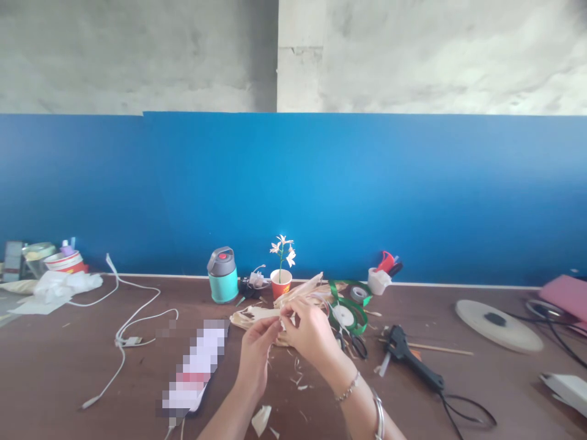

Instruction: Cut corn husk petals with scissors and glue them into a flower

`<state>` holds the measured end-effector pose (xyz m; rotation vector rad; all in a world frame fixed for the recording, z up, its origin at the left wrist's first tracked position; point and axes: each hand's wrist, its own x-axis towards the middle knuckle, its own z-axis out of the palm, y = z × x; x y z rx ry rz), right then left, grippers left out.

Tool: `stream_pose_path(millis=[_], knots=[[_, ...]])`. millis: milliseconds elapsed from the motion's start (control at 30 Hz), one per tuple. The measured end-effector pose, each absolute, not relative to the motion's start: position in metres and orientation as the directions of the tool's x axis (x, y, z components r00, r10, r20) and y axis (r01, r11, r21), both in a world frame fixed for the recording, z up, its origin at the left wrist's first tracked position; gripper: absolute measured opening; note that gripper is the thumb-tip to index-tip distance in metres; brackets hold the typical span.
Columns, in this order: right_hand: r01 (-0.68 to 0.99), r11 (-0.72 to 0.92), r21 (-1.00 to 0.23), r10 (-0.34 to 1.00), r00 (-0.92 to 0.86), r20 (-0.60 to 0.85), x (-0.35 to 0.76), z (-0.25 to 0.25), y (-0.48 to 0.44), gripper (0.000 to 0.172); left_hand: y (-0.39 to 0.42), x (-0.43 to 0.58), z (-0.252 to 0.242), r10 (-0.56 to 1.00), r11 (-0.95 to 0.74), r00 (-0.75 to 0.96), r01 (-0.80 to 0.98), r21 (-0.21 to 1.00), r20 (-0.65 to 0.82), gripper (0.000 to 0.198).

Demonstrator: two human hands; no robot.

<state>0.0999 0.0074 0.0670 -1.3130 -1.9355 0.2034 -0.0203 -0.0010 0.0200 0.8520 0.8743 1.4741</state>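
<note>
Both my hands meet above the middle of the table, fingertips pinched close together. The fingers of my left hand (257, 349) are closed on a small pale piece, too small to name. My right hand (312, 330) pinches at the same spot from the right, and its fingers partly hide the piece. Just beyond them lie dried corn husks (257, 314), pale and crumpled. Behind the husks a white flower (283, 249) on a green stem stands in a red and white paper cup (280, 285). Husk scraps (261, 420) are scattered below my hands.
A phone (199, 366) and white cables (120, 333) lie left, behind them a teal flask (223, 276). Green ribbon rolls (360, 321), scissors (359, 347) and a black glue gun (413, 357) lie right. A blue partition (293, 183) borders the back.
</note>
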Motion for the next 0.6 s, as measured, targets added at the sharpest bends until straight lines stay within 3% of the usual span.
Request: stream_pose_path(millis=[600], knots=[[0.761,0.453,-0.464,0.844,-0.198,0.499,0.0997,0.0682,0.0059,0.012,-0.0013,-0.0207,0.0182,0.998,-0.041,-0.056,-0.455,0.890,0.017,0.028]])
